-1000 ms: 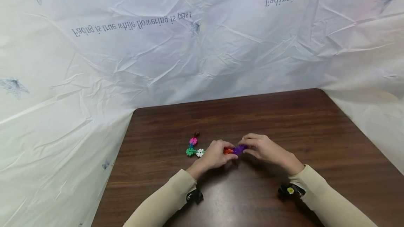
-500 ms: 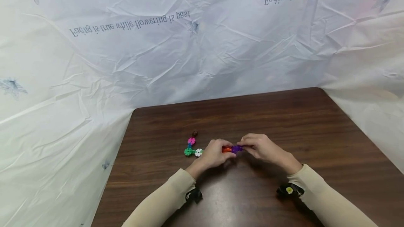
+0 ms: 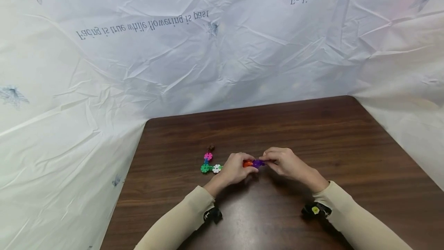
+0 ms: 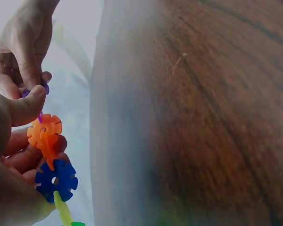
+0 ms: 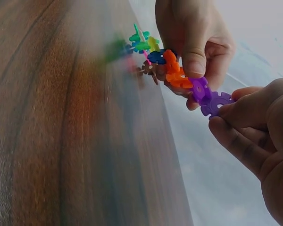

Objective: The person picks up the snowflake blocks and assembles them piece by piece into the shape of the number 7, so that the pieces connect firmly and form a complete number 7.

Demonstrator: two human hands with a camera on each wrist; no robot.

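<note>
A chain of interlocking plastic snowflake discs runs between and beyond both hands. My left hand [image 3: 234, 168] holds it near the orange discs [image 4: 45, 131], its thumb on a purple disc [image 5: 200, 88] in the right wrist view. With thumb and fingers, my right hand [image 3: 283, 161] pinches a second purple disc [image 5: 217, 104] at the chain's right end, slotted against the first. Past the left hand come a blue disc [image 4: 56, 181], a yellow-green one [image 4: 62, 207], a white one [image 3: 216, 168] and a green one [image 3: 205, 168]. From there the chain turns back through a pink disc [image 3: 208, 156] to a brown one [image 3: 211, 148].
A dark wood-grain table [image 3: 305, 126] lies under the hands. Wrinkled white sheeting [image 3: 222, 61] with printed lettering hangs behind it and at both sides. Black wrist cameras [image 3: 212, 215] are strapped below the sleeves.
The chain has shifted slightly left, along with the right hand. The right fingers have moved a little on the purple end, which has turned slightly. The left hand keeps its hold.
</note>
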